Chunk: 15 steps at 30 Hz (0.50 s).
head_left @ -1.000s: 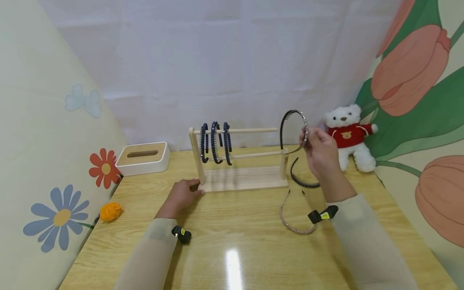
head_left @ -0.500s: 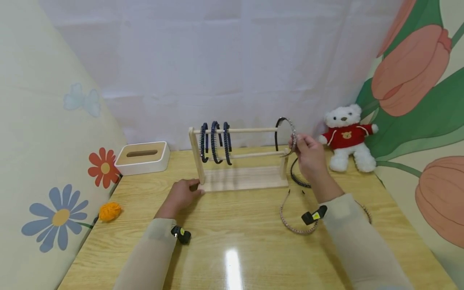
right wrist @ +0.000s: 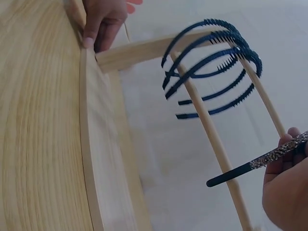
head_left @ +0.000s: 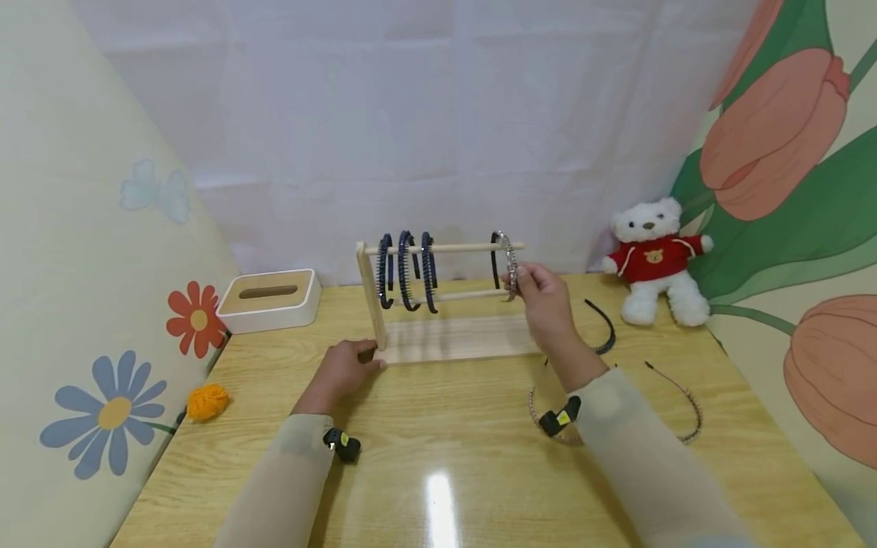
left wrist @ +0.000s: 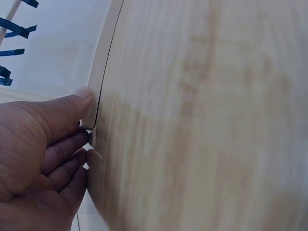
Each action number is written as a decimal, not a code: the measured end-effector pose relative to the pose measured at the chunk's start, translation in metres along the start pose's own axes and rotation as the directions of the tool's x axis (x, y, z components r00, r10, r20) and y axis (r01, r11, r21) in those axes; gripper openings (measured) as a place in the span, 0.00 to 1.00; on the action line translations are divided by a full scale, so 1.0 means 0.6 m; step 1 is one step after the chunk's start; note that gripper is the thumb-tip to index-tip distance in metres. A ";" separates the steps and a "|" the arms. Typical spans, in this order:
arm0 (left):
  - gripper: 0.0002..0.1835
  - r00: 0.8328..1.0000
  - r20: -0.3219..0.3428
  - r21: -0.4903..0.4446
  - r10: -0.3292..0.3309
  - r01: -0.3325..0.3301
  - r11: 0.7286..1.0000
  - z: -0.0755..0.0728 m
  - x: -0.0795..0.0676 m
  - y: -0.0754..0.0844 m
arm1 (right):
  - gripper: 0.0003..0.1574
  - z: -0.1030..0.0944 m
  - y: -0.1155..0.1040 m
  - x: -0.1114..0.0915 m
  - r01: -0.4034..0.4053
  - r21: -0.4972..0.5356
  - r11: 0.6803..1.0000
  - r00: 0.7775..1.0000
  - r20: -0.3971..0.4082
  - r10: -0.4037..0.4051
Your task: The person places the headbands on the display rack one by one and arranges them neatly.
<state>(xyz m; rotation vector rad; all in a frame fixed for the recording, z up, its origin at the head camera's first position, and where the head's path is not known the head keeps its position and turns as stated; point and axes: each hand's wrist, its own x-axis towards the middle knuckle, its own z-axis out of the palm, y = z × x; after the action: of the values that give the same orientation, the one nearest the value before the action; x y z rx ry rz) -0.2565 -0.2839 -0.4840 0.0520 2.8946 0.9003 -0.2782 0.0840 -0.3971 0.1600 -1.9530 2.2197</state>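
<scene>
A wooden headband rack [head_left: 452,339] stands on the table, with three dark toothed headbands [head_left: 406,274] hanging at the left of its rods. My right hand [head_left: 551,312] pinches a black headband with a sparkly silver outer side [head_left: 511,266]. It loops around the top rod near the free right end; its black end crosses the lower rod in the right wrist view. At the rack's left corner, my left hand [head_left: 341,373] grips the base, thumb on top [left wrist: 83,94] and fingers against the side. My right hand and forearm hide the base's right end.
Right of the rack lie a black toothed headband [head_left: 608,335] and two beaded ones, one [head_left: 531,407] partly under my right forearm, the other [head_left: 695,407] beside it. A white teddy bear [head_left: 658,259] sits behind. At left are a tissue box [head_left: 270,301] and orange yarn [head_left: 208,401].
My right hand has moved left and slightly down, bringing the sparkly headband from beside the rack's right end onto the rods. My left hand has stayed at the base corner.
</scene>
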 end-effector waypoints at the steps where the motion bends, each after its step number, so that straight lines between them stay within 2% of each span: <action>1: 0.29 1.000 0.000 0.005 0.005 -0.005 1.000 0.000 0.000 0.000 | 0.18 0.008 0.000 -0.001 -0.008 -0.017 1.000 1.000 0.005 0.008; 7: 0.29 1.000 -0.002 0.017 0.008 -0.008 1.000 -0.001 -0.001 0.001 | 0.17 0.055 0.006 -0.004 -0.019 -0.004 1.000 1.000 0.020 0.019; 15: 0.29 1.000 -0.006 0.015 0.014 -0.014 1.000 -0.001 -0.002 0.003 | 0.17 0.107 0.012 -0.006 0.014 0.042 0.999 0.999 0.033 -0.015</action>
<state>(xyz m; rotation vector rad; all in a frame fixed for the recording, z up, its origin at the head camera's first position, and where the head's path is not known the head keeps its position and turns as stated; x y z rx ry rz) -0.2556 -0.2829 -0.4823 0.0718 2.9102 0.8826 -0.2788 0.0192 -0.3963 0.2173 -1.9166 2.2642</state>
